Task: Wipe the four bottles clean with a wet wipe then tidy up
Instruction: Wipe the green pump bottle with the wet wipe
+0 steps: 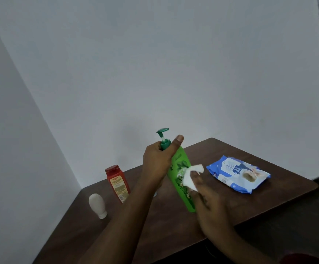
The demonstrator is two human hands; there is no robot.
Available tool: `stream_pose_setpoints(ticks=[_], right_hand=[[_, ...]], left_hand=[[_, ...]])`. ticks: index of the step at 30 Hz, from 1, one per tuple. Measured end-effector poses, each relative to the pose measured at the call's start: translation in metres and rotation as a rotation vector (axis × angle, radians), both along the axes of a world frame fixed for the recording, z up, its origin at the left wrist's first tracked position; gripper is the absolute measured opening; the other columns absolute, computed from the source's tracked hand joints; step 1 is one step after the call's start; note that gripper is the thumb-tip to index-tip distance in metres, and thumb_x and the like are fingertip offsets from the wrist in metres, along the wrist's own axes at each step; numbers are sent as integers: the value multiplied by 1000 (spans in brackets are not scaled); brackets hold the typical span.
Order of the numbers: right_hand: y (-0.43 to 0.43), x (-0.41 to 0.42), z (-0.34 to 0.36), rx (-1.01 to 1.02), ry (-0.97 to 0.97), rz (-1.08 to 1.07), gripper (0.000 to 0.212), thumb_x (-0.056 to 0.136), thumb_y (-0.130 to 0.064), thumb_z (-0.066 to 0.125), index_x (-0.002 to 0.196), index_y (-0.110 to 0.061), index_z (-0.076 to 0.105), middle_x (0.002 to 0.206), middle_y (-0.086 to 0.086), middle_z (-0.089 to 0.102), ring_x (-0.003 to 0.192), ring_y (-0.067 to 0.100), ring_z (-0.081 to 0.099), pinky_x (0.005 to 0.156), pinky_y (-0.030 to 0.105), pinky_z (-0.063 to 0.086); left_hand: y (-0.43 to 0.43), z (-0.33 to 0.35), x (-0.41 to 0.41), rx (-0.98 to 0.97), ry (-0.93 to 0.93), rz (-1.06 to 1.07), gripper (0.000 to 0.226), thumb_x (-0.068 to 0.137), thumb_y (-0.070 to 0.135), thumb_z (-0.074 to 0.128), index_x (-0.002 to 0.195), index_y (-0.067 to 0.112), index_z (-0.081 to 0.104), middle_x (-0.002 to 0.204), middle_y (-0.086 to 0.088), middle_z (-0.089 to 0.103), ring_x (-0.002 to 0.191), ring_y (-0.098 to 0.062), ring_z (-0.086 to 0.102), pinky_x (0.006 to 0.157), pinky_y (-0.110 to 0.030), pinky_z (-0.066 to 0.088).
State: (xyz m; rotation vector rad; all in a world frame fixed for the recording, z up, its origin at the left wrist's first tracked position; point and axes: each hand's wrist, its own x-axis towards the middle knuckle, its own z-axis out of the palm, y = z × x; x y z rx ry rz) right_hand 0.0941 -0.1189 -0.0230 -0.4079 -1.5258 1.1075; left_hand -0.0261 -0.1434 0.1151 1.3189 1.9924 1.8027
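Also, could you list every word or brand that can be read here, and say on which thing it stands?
"mee mee": brand on the wipes pack; its smaller print is too small to read.
Green bottle: the lettering is partly hidden by the left hand and the wipe, so it is unreadable.
Red bottle: the label is blurred and unreadable.
White bottle: no text shows.

I keep the left hand raised, forearm reaching forward, fingers and thumb wrapped round the neck of the green bottle. The right hand, lower and blurred, grips the wipe in its fingertips against the bottle's side.
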Motion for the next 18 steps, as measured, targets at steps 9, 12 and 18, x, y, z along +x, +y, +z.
stream_pose_setpoints(ticks=[9, 12, 18], right_hand=[[27, -28, -34, 866, -618, -219, 58, 82, -21, 52, 138, -14, 64, 146, 8, 59, 146, 30, 40, 112, 41, 42], [23, -33, -36, 859, -799, -265, 67, 86, -47, 54, 142, -11, 58, 147, 13, 57, 145, 32, 37, 110, 46, 33], [30, -43, -4, 814, -875, -306, 87, 98, -71, 32, 161, -11, 25, 165, 16, 31, 154, 36, 24, 115, 57, 19]], left_hand=[[5, -23, -31, -110, 60, 82, 62, 73, 77, 76, 66, 18, 57, 79, -20, 71, 68, -27, 71, 73, -48, 59], [9, -23, -35, -138, 106, 88, 70, 78, 82, 67, 68, 13, 59, 71, -15, 69, 66, -27, 70, 68, -45, 57], [9, -8, -44, -286, 105, -100, 80, 89, 84, 44, 79, 6, 62, 74, -13, 59, 69, -21, 56, 71, -39, 46]])
